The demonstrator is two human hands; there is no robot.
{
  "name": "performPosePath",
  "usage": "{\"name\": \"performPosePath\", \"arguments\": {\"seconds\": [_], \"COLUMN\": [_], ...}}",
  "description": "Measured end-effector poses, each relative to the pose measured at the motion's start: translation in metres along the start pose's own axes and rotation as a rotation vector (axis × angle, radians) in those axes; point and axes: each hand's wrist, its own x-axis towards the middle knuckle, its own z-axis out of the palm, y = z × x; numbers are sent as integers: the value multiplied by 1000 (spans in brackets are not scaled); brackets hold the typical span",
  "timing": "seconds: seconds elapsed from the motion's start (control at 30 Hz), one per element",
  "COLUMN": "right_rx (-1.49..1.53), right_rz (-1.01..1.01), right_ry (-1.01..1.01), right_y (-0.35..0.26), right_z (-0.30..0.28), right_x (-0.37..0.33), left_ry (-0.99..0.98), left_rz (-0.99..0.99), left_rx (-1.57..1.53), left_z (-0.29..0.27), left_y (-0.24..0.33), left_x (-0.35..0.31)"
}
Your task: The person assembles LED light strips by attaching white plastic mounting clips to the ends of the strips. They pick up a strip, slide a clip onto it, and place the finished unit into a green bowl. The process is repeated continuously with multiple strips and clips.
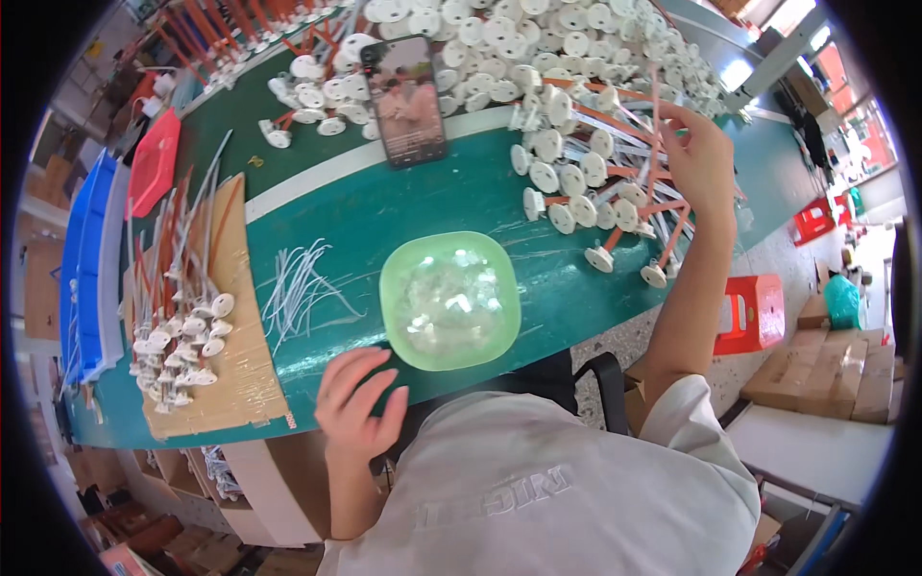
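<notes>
My left hand (357, 403) hovers at the front edge of the green table, its fingers apart and nothing in it. Close by stands a light green bowl (388, 305) holding small clear, shiny pieces. Over at the right, my right hand (699, 158) reaches into a pile of white round-headed pieces (574, 180) with orange and whitish stems. Its fingers are curled and closed at an upright orange stem (655, 130); the other end of that stem is lost among the pile. Left of the bowl lie thin white strips (300, 293).
A phone (408, 106) leans beyond the bowl, before a big heap of white round pieces (519, 38). At left, cardboard (240, 384) carries a bundle of stemmed pieces (182, 336), beside a blue tray (86, 269) and a red tray (154, 163). A red stool (759, 312) stands at right.
</notes>
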Motion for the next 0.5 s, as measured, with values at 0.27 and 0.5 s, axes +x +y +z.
{"name": "performPosePath", "arguments": {"seconds": [0.27, 0.5], "right_rx": [141, 4], "right_rz": [214, 59], "right_ry": [187, -115], "right_y": [8, -14], "right_z": [-31, -40], "right_x": [-130, -163], "left_ry": [167, 121], "left_rz": [-212, -53], "left_rx": [-42, -150], "left_z": [-12, 11], "left_y": [-22, -9], "left_x": [-15, 19]}}
